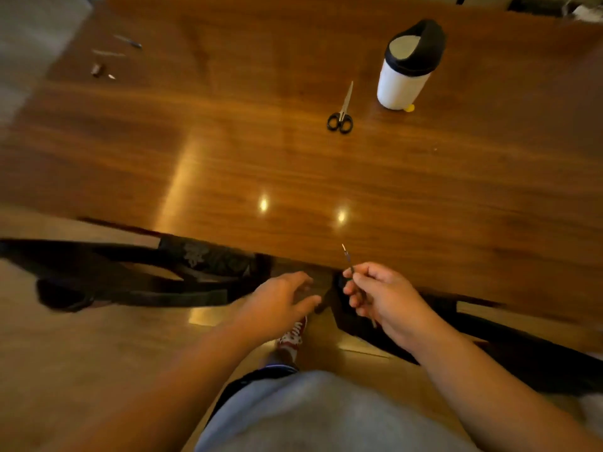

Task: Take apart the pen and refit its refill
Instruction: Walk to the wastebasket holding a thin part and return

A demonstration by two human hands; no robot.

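Observation:
My right hand (380,293) pinches a thin pen refill (346,256) just off the near edge of the wooden table (293,177); the refill's tip points up and away over the edge. To the left of it, my left hand (282,300) hovers with fingers spread and nothing in it. Loose pen parts lie at the table's far left corner: a dark-tipped pen piece (129,41), a pale slim tube (109,53), a short brown barrel piece (97,70) and a small tip (111,76).
Black-handled scissors (341,117) lie mid-table, blades pointing away. A white bottle with a black lid (406,68) stands to their right. A dark chair (130,275) sits below the table's near edge at left. My red shoe (293,337) shows on the floor.

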